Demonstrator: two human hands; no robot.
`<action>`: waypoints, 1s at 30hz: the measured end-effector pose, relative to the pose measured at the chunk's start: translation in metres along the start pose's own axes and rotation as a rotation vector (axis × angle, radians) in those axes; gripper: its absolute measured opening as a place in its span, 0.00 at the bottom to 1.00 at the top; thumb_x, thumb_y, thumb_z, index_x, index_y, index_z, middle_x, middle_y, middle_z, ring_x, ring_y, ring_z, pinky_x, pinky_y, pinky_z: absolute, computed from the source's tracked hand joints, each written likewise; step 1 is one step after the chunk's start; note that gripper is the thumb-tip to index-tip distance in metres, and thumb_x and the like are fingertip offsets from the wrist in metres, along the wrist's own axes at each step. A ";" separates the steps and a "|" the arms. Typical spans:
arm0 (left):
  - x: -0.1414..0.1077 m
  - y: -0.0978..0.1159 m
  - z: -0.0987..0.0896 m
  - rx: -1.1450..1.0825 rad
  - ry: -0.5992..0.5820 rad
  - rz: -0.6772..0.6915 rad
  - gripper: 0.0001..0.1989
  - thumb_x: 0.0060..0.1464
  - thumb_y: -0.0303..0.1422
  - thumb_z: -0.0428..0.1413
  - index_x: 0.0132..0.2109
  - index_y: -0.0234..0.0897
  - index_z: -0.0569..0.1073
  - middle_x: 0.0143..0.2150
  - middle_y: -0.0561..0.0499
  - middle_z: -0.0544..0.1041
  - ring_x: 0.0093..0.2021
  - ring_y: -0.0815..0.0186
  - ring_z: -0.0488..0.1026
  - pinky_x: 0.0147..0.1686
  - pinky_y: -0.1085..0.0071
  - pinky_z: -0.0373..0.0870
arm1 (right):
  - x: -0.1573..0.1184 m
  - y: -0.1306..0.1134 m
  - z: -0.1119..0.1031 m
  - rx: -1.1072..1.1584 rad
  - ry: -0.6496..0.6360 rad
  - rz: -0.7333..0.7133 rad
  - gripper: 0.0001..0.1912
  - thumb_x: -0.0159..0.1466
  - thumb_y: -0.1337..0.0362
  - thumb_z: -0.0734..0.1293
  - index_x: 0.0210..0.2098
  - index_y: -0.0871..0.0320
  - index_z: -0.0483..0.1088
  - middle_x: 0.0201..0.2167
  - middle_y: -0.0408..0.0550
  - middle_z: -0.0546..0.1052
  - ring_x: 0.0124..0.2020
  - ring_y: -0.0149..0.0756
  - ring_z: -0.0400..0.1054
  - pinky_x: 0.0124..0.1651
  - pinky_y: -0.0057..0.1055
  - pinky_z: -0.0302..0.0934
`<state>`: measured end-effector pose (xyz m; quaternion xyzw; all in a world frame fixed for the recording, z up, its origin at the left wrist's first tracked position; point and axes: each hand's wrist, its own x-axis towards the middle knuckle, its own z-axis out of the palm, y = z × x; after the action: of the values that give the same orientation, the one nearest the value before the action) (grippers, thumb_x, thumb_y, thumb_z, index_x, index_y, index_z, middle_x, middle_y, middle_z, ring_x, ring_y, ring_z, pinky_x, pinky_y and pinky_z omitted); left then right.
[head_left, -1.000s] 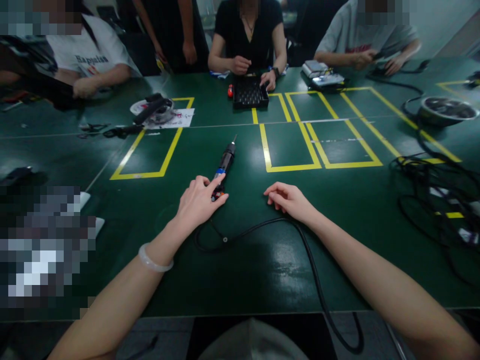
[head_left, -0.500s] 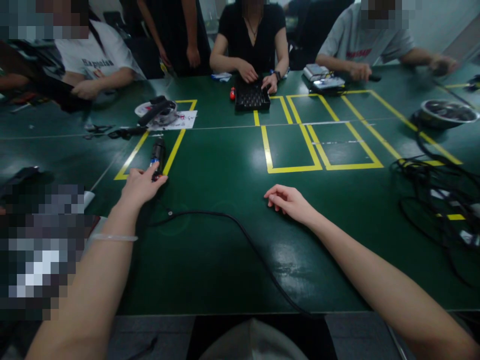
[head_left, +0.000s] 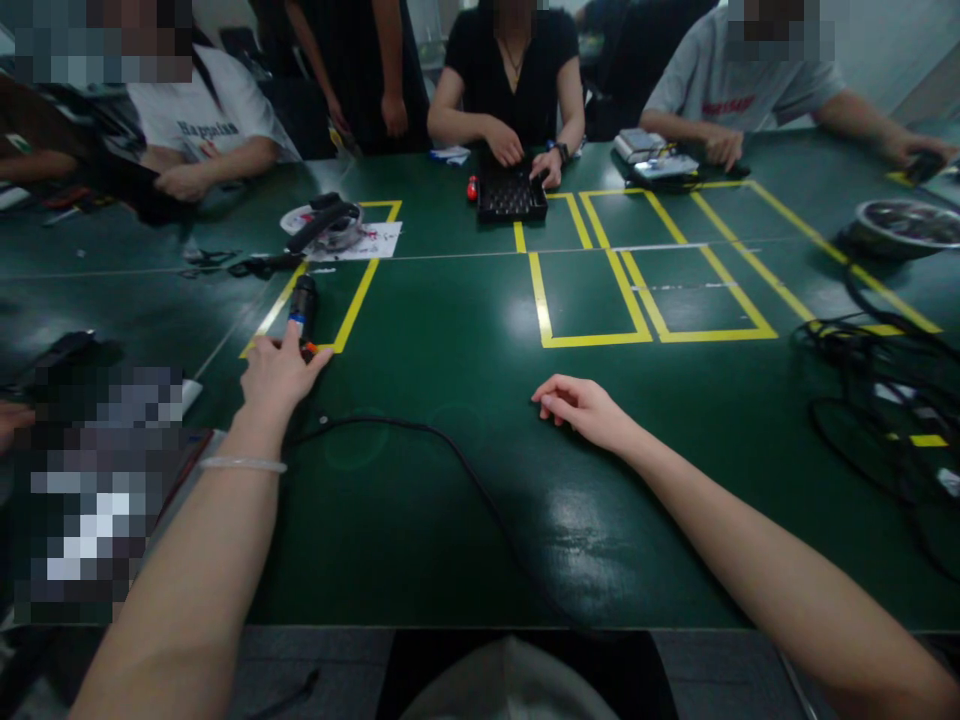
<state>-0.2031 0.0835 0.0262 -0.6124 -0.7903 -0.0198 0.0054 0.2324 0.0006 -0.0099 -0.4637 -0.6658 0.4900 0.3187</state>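
My left hand (head_left: 277,375) reaches forward on the left and is closed on the near end of a black cylindrical tool (head_left: 303,298), which looks like an electric screwdriver. The tool has a blue band and an orange-red part by my thumb; its grip end is partly covered by my fingers. It lies within a yellow-taped outline. A black cable (head_left: 427,428) runs across the table from below my left wrist toward the near edge. Over the middle of the table, my right hand (head_left: 577,408) has loosely curled fingers drawn together, with nothing visible in them.
Yellow tape (head_left: 596,340) marks rectangles on the green table (head_left: 450,540). Tangled black cables (head_left: 862,370) and a round metal bowl (head_left: 911,225) are at the right. Across the table, people work beside a black compartment tray (head_left: 512,200) and a roll-shaped item (head_left: 326,222).
My left hand and the tool have shifted slightly, the tool's far end tipping left. My right hand's fingers have curled a little closer. The whole view has moved slightly.
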 end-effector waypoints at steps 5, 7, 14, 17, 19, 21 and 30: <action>-0.002 0.001 -0.001 -0.004 0.012 0.001 0.43 0.61 0.60 0.34 0.71 0.33 0.50 0.60 0.38 0.57 0.56 0.46 0.59 0.49 0.52 0.63 | 0.000 0.000 0.000 -0.003 -0.007 0.005 0.11 0.66 0.60 0.63 0.40 0.60 0.72 0.28 0.46 0.76 0.25 0.30 0.67 0.29 0.27 0.61; -0.003 0.001 0.000 -0.029 0.032 -0.037 0.43 0.62 0.59 0.30 0.69 0.28 0.53 0.59 0.37 0.58 0.56 0.46 0.60 0.49 0.52 0.62 | 0.000 0.000 0.000 -0.013 -0.012 0.008 0.11 0.66 0.60 0.63 0.40 0.60 0.72 0.28 0.46 0.76 0.26 0.30 0.67 0.30 0.27 0.62; 0.001 0.000 0.001 -0.050 0.030 -0.158 0.45 0.65 0.51 0.24 0.61 0.12 0.62 0.57 0.30 0.62 0.54 0.45 0.65 0.46 0.53 0.63 | 0.000 0.002 0.001 -0.008 -0.011 0.001 0.11 0.66 0.59 0.63 0.40 0.60 0.72 0.28 0.46 0.76 0.26 0.30 0.67 0.31 0.28 0.62; 0.003 -0.001 0.001 -0.050 0.024 -0.179 0.44 0.66 0.49 0.24 0.60 0.09 0.62 0.57 0.28 0.63 0.54 0.44 0.66 0.46 0.53 0.64 | 0.000 0.001 0.001 -0.016 -0.013 0.005 0.11 0.66 0.59 0.62 0.40 0.60 0.72 0.29 0.46 0.76 0.26 0.31 0.67 0.32 0.28 0.62; 0.004 -0.001 0.000 -0.045 0.024 -0.172 0.43 0.67 0.49 0.25 0.60 0.08 0.62 0.57 0.28 0.63 0.54 0.44 0.66 0.47 0.53 0.64 | 0.000 0.001 0.001 -0.022 -0.018 0.007 0.11 0.67 0.59 0.62 0.41 0.60 0.72 0.29 0.46 0.76 0.26 0.31 0.67 0.32 0.28 0.62; 0.003 0.001 0.001 -0.033 0.032 -0.162 0.41 0.67 0.48 0.26 0.60 0.10 0.62 0.57 0.29 0.63 0.54 0.45 0.66 0.48 0.53 0.65 | 0.000 0.002 0.001 -0.025 -0.021 0.005 0.12 0.67 0.59 0.62 0.41 0.61 0.72 0.29 0.47 0.76 0.27 0.31 0.68 0.32 0.29 0.62; -0.024 0.022 0.005 0.014 0.045 -0.056 0.34 0.69 0.45 0.30 0.58 0.18 0.67 0.56 0.31 0.67 0.52 0.46 0.70 0.48 0.54 0.69 | 0.001 0.005 0.003 -0.043 -0.011 0.001 0.11 0.66 0.60 0.62 0.41 0.60 0.72 0.29 0.46 0.76 0.27 0.31 0.68 0.32 0.28 0.62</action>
<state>-0.1756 0.0663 0.0208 -0.5892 -0.8070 -0.0282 0.0271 0.2313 0.0015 -0.0158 -0.4680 -0.6776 0.4785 0.3047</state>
